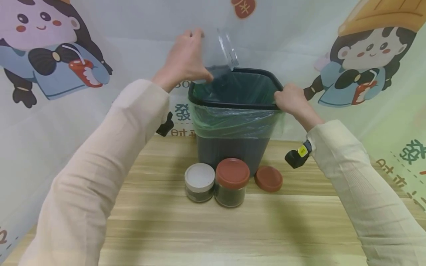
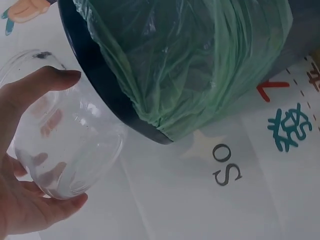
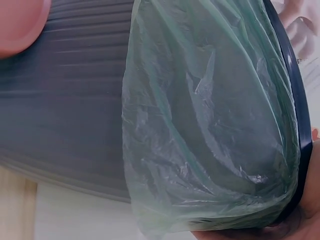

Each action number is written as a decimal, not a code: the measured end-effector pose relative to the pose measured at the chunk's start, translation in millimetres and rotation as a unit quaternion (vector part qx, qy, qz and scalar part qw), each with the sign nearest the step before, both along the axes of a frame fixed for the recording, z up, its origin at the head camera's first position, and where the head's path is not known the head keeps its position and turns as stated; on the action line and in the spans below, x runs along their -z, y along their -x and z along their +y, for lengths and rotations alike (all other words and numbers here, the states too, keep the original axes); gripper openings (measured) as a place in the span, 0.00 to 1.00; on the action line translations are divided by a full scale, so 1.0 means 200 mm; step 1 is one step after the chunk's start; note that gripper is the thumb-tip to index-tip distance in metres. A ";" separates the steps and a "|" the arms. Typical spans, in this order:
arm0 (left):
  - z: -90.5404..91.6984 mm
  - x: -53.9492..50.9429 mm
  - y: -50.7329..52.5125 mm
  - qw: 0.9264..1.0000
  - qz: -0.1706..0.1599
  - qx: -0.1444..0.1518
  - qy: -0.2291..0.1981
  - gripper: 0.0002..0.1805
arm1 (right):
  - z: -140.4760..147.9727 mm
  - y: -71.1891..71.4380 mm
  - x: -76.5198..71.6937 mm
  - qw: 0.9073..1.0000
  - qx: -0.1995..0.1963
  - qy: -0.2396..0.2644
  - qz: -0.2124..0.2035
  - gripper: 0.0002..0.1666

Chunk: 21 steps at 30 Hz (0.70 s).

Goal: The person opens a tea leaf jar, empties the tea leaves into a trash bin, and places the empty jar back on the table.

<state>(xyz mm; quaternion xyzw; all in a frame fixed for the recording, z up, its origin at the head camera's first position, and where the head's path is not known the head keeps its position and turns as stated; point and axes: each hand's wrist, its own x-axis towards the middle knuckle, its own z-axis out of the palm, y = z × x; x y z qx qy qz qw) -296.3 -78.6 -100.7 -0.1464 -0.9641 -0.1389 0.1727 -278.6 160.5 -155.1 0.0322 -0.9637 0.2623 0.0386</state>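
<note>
My left hand (image 1: 186,55) holds a clear jar (image 1: 216,51) tipped sideways, its mouth over the left part of a dark trash bin (image 1: 233,149). In the left wrist view the thumb and fingers spread around the jar (image 2: 75,145), close to the bin's rim; some dark specks show on the glass. A green plastic liner (image 1: 233,120) folds down over the bin's black rim. At the bin's right corner my right hand (image 1: 293,99) grips the rim. The right wrist view shows only part of that hand (image 3: 305,210), beside the liner.
In front of the bin stand a jar with a white lid (image 1: 199,181) and a jar with a red lid (image 1: 232,183), side by side. A loose red lid (image 1: 269,178) lies to their right on the wooden table (image 1: 213,236). Behind hangs a printed cloth (image 1: 139,22).
</note>
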 end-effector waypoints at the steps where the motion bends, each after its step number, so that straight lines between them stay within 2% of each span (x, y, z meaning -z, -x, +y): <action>1: 0.00 0.00 0.00 1.000 -0.001 -0.005 -0.019 0.54 | 0.00 0.00 0.00 1.000 0.003 0.001 0.006 0.19; 7: -0.03 0.03 -0.01 0.993 0.003 -0.021 -0.115 0.53 | 0.00 -0.02 0.01 0.999 0.028 0.022 0.009 0.19; 13: -0.05 0.06 -0.02 0.984 -0.007 -0.024 -0.176 0.54 | 0.01 -0.02 0.02 0.998 0.040 0.050 0.006 0.24; 17: -0.06 0.08 -0.03 0.976 -0.018 -0.033 -0.214 0.55 | 0.02 -0.03 0.03 0.997 0.036 0.072 0.005 0.27; 21: -0.09 0.10 -0.04 0.964 -0.023 -0.046 -0.260 0.54 | 0.02 -0.04 0.03 0.996 0.032 0.087 0.000 0.26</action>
